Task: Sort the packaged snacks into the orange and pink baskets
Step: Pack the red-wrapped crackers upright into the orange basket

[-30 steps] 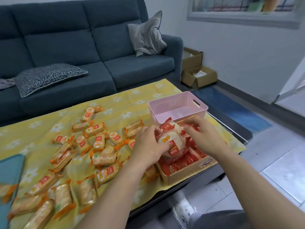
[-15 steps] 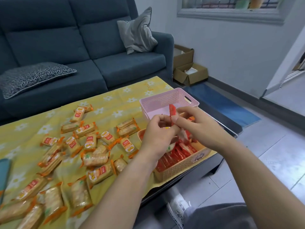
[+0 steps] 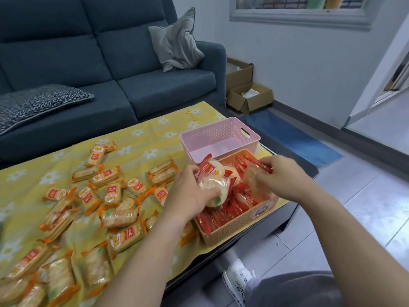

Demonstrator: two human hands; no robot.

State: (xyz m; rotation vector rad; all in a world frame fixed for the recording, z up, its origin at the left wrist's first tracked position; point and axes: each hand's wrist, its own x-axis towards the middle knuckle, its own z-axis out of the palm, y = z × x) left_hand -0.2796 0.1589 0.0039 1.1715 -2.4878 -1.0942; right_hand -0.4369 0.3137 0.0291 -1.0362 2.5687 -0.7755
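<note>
The orange basket (image 3: 238, 227) at the table's near right corner is packed with red-wrapped snacks (image 3: 223, 214). Behind it stands the pink basket (image 3: 218, 134) with nothing visible inside. My left hand (image 3: 188, 193) grips a red-wrapped round rice cracker pack (image 3: 211, 183) over the orange basket. My right hand (image 3: 280, 177) holds another red-wrapped cracker pack (image 3: 253, 177) over the same basket. Several orange-wrapped cracker packs (image 3: 106, 196) lie scattered on the yellow flowered cloth (image 3: 141, 138) to the left.
A dark blue sofa (image 3: 106, 69) with a grey cushion (image 3: 177, 41) runs behind the table. Cardboard boxes (image 3: 247, 94) and a blue mat (image 3: 294, 136) lie on the floor to the right. My shoe (image 3: 235, 276) and knee are below the table edge.
Both hands were pinched together on one red pack above the baskets; now they are apart and lower over the orange basket, each holding a pack. The view has swung slightly.
</note>
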